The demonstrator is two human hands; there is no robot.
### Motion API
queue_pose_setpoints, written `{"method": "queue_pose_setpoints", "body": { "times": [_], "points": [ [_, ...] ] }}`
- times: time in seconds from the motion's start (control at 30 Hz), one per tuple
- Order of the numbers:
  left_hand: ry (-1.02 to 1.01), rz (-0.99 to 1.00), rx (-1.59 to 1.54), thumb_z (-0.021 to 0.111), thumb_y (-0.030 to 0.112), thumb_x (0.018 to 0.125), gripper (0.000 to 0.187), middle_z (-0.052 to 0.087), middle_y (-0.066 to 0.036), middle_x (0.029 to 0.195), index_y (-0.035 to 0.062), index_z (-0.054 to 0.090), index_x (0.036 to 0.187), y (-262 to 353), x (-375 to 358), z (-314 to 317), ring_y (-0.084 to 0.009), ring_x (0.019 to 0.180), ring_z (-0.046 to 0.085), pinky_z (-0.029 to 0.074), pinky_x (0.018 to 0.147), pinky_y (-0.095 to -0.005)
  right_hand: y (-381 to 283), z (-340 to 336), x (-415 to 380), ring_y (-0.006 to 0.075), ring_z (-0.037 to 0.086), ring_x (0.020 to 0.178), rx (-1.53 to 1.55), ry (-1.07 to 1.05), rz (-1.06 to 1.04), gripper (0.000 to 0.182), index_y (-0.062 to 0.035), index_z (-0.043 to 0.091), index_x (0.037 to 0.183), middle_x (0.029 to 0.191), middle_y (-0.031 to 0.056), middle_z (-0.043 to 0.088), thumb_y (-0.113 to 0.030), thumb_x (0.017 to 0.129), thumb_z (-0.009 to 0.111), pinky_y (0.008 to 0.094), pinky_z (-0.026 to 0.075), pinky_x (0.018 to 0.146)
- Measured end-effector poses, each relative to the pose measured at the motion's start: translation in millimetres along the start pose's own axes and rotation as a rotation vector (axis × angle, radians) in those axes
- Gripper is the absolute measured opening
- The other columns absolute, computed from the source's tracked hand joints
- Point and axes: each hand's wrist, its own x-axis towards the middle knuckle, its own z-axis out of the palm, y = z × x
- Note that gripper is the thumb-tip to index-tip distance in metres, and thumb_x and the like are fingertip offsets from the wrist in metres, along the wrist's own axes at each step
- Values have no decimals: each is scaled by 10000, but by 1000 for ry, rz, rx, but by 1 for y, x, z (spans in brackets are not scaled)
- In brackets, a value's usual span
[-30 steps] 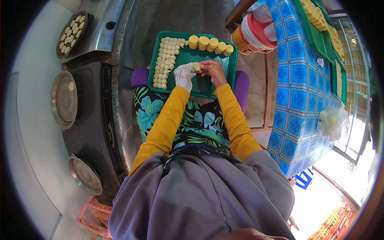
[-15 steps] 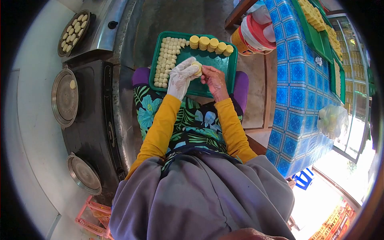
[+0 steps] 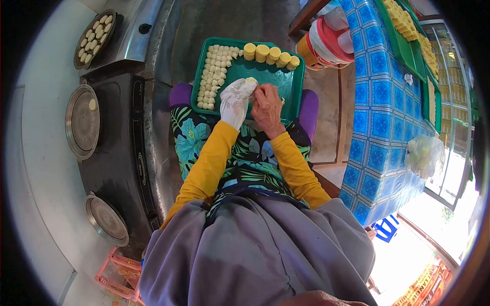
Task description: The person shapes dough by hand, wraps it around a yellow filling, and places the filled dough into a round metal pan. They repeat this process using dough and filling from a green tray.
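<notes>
My left hand [image 3: 236,101], in a white glove, is closed around a small yellow dough piece [image 3: 250,80] that shows above the fingers. My bare right hand [image 3: 267,107] presses its curled fingers against the glove's fingertips; what they pinch is hidden. Both hands are over the near part of a green tray [image 3: 266,76] on my lap. Rows of small white dough balls [image 3: 213,71] fill the tray's left side. Stacks of yellow dough discs [image 3: 262,53] stand along its far edge.
At left are a black stove [image 3: 109,153] with round metal plates [image 3: 83,121] and a pan of oval pieces [image 3: 95,39]. On the right stand a blue-clothed table [image 3: 377,112] with green trays, a plastic bag [image 3: 424,154] and a red-lidded bucket [image 3: 326,43].
My right hand has moved left and turned its back upward, closing in against the glove. My left hand has shifted slightly right, and the yellow piece is now mostly covered.
</notes>
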Motion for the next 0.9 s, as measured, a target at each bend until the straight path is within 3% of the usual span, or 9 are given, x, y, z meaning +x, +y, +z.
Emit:
{"method": "queue_pose_setpoints", "body": {
  "times": [0.1,0.17,0.2,0.27,0.3,0.4,0.57,0.7,0.9],
  "points": [
    [-53,-10,-94,656,98,929,295,670,-120,1068,-56,591,1172,4,-5,-4,-191,933,665,543,829,-318,-7,-22,7,297,572,905,-174,-44,-60,344,0,673,1057,993,125,578,65,726,603,390,488,807],
    [-113,-29,-137,642,89,936,277,667,-128,1078,-55,591,1166,11,-11,0,-204,948,666,551,839,-336,-2,-31,6,249,584,970,220,122,106,328,24,703,1084,1109,117,616,20,762,644,346,462,860],
    [-177,-75,-210,632,75,936,276,663,-139,1089,-57,590,1174,16,-14,4,-216,956,669,561,851,-357,1,-32,6,249,584,970,217,123,107,328,24,703,1084,1109,117,616,20,762,644,346,462,860],
    [-247,-124,-281,621,61,935,276,659,-149,1100,-59,588,1181,19,-17,8,-228,965,671,572,863,-378,9,-32,4,194,589,1026,1002,159,701,303,-8,725,1131,1178,87,644,-58,837,673,303,451,877],
    [-271,-165,-302,625,57,930,311,654,-157,1108,-62,576,1213,20,-18,8,-230,977,672,582,859,-391,19,-31,4,173,592,1045,1129,-5,869,299,-1,707,1164,1158,79,670,-133,898,678,306,451,909],
    [-291,-194,-251,636,47,914,400,650,-168,1115,-66,541,1285,25,-19,11,-230,968,679,603,822,-382,26,-20,-2,192,617,1053,1512,14,999,315,22,692,1176,1161,112,685,-149,912,682,340,462,953],
    [-371,-186,70,674,4,853,622,688,-158,1011,-70,424,1418,53,-21,9,-224,785,713,615,704,-297,30,-29,2,243,637,1068,1674,-147,917,253,34,700,1089,1197,181,671,-101,876,704,386,472,983],
    [-503,-228,281,725,4,794,765,706,-147,941,-67,362,1464,79,-19,12,-216,796,720,593,676,-273,35,-30,5,265,648,1036,1741,-255,822,164,28,697,979,1169,198,675,-30,826,707,391,500,939],
    [-646,-206,443,774,45,761,873,713,-131,945,-56,315,1497,90,-16,13,-196,787,712,560,669,-242,27,-41,7,228,656,968,1572,-320,931,126,9,705,920,1088,161,693,-32,801,695,371,527,843]
  ]
}}
